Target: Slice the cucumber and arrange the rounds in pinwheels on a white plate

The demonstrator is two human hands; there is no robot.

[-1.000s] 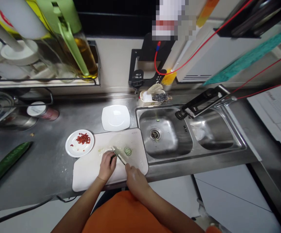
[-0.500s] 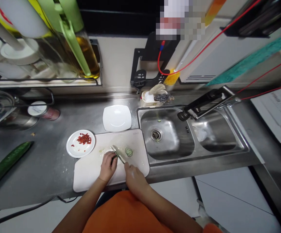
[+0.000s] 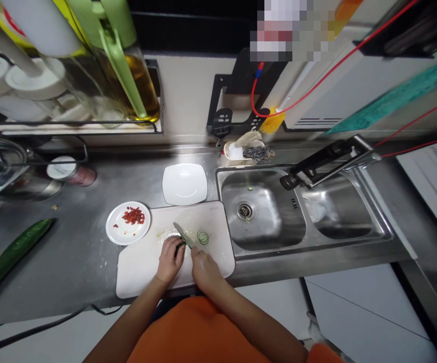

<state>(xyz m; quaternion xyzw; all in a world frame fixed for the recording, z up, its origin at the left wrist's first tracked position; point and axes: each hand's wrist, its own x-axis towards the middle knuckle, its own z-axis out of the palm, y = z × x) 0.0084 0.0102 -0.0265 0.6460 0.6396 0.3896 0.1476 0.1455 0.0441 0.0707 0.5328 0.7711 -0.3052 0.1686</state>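
Observation:
On the white cutting board (image 3: 142, 272), my left hand (image 3: 171, 258) has its fingers curled round a short dark green cucumber piece (image 3: 181, 245). My right hand (image 3: 204, 267) is closed on the handle of a knife (image 3: 182, 234), whose blade points up and left beside the cucumber piece and my left fingertips. Several thin cucumber slices (image 3: 202, 237) lie right of the blade. A round white plate (image 3: 120, 233) with chopped red pieces (image 3: 134, 216) overlaps the board's upper left corner. Behind the board is a square white plate (image 3: 184, 184) with nothing on it.
A double sink (image 3: 261, 247) with a black and silver faucet (image 3: 316, 166) adjoins the board on the right. A whole cucumber (image 3: 12, 257) lies at the far left. Behind it stand a lidded jar (image 3: 72, 171) and a pot (image 3: 33, 186). Bottles fill a rack (image 3: 89, 128) above.
The knife and my right hand have shifted slightly left, closer to my left hand. The whole view has slid a little to the right.

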